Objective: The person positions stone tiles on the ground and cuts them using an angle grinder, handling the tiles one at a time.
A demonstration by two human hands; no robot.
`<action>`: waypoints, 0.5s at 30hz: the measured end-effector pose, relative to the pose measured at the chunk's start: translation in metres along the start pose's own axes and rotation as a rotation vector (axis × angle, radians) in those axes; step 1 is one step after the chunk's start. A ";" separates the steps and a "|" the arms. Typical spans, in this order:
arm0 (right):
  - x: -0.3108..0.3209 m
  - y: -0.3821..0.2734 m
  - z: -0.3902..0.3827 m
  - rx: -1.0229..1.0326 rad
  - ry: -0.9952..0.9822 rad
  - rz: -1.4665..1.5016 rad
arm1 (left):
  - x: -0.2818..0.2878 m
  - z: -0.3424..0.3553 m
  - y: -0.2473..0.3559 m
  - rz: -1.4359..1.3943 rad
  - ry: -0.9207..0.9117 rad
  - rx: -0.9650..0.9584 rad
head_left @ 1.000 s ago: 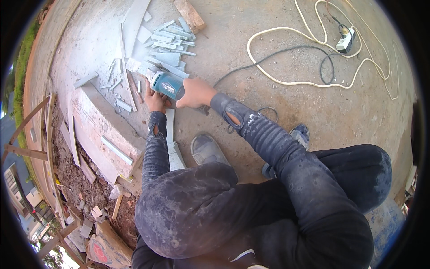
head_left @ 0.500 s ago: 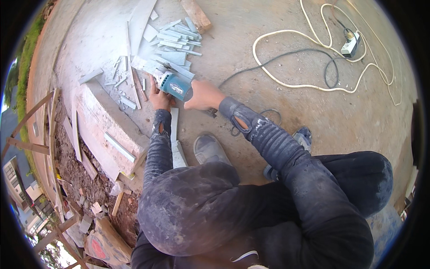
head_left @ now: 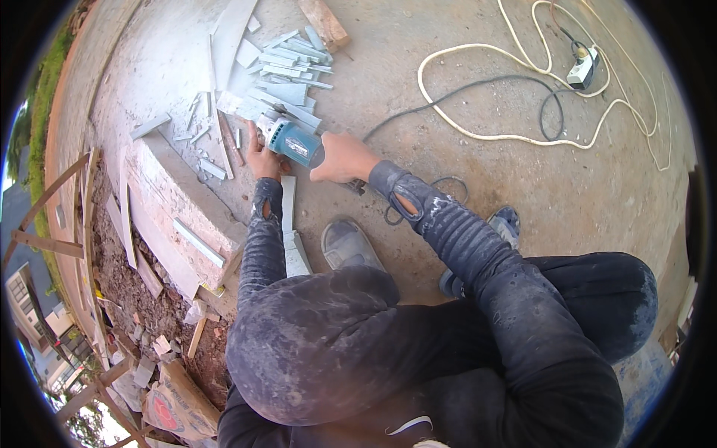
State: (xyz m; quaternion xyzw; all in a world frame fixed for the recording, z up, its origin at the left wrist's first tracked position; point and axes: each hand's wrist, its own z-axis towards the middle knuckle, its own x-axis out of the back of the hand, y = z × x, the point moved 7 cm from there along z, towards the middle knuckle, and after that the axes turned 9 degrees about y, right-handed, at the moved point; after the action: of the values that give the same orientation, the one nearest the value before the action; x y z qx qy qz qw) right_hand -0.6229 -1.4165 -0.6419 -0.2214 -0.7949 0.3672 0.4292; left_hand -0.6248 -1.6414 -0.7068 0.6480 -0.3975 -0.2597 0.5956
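My right hand (head_left: 343, 157) is closed round the rear body of a teal angle grinder (head_left: 295, 142), whose silver head points up-left toward pale grey cut tile pieces (head_left: 287, 95). Just left of and partly under that head is my left hand (head_left: 263, 157), fingers curled upward beside it; what they grip is hidden by the tool. A narrow pale strip (head_left: 288, 205) lies below my left hand, alongside my dusty left sleeve. The grinder's disc and what it touches are hard to make out.
A pale concrete block (head_left: 179, 194) with a strip on it lies left, beside rubble (head_left: 172, 328) and timber. A wooden block (head_left: 321, 21) sits beyond the pile. White and dark cables (head_left: 497, 138) loop rightward to a socket strip (head_left: 580, 71). My shoes (head_left: 351, 246) rest on the concrete.
The scene has shifted slightly rightward in the view. My hands and the grinder stay in nearly the same place against the tile pieces, with my right hand a little farther right.
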 end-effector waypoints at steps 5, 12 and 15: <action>0.000 0.008 -0.003 0.002 0.027 -0.007 | -0.006 -0.005 0.001 0.017 -0.004 0.015; 0.003 0.008 -0.009 0.014 0.026 0.005 | 0.000 -0.001 -0.003 0.093 -0.009 0.020; 0.005 0.011 -0.014 0.005 0.008 0.018 | -0.004 -0.001 -0.004 0.111 -0.037 0.025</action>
State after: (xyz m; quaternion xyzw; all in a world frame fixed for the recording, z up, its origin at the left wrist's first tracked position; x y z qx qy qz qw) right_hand -0.6133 -1.4008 -0.6425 -0.2291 -0.7902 0.3722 0.4296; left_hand -0.6258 -1.6377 -0.7108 0.6274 -0.4469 -0.2335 0.5934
